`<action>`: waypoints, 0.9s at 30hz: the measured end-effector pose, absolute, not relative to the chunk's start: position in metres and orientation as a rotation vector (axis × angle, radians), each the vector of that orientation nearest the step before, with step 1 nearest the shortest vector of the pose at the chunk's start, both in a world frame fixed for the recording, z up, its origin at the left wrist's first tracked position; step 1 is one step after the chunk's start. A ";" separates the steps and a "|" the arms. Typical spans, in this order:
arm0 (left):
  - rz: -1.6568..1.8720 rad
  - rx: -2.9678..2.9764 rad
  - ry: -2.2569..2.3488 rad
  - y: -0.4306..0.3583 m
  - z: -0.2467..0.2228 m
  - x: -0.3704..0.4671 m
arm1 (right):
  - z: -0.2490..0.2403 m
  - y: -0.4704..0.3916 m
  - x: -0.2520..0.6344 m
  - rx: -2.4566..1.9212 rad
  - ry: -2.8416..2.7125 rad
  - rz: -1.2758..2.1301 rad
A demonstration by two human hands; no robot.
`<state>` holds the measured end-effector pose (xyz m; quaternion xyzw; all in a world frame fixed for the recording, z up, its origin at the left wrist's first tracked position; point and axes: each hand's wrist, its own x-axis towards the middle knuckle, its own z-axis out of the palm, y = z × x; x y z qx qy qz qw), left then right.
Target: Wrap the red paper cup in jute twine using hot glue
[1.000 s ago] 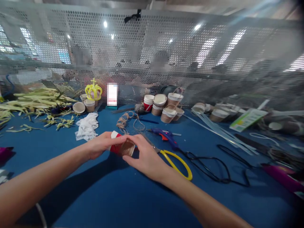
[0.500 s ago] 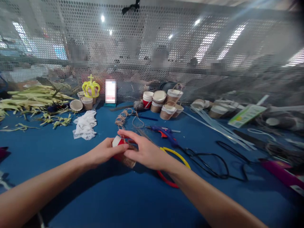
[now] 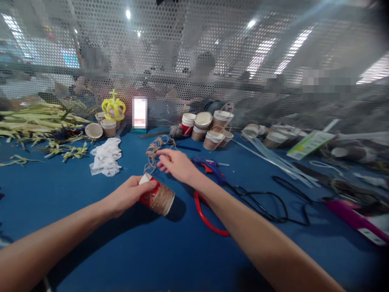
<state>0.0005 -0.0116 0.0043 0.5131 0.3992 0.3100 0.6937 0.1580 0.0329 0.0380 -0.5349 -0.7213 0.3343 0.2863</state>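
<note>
A red and white paper cup [image 3: 162, 199], partly wrapped in brown twine, lies tilted on its side in my left hand [image 3: 129, 194], thumb on top. Beyond the cup, my right hand [image 3: 176, 164] is held away from it, fingers bent beside a loose coil of twine [image 3: 154, 148]. Whether its fingertips touch any strand is too small to tell. A strand runs from the coil to the cup's white end. The blue glue gun [image 3: 214, 169] lies to the right of my right hand.
Twine-wrapped cups [image 3: 212, 140] stand at the back centre. White cloth [image 3: 106, 156], dried husks [image 3: 39, 117] and a yellow crown [image 3: 114, 107] are left. Clear sticks [image 3: 273, 156], a black cord [image 3: 273, 219], a red ring [image 3: 206, 223] and a magenta tool [image 3: 349, 215] are right.
My right hand has left the cup and moved up towards the twine coil. More of the wrapped cup shows, still in my left hand. The view has shifted slightly.
</note>
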 end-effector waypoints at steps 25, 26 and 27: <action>0.668 1.426 1.229 -0.010 0.014 0.000 | 0.043 0.017 0.286 -2.000 -1.463 0.724; 0.657 1.450 1.232 -0.010 0.015 0.000 | 0.048 0.011 0.280 -1.934 -1.443 0.776; 0.645 1.485 1.235 -0.010 0.015 -0.001 | 0.054 0.004 0.273 -1.852 -1.425 0.846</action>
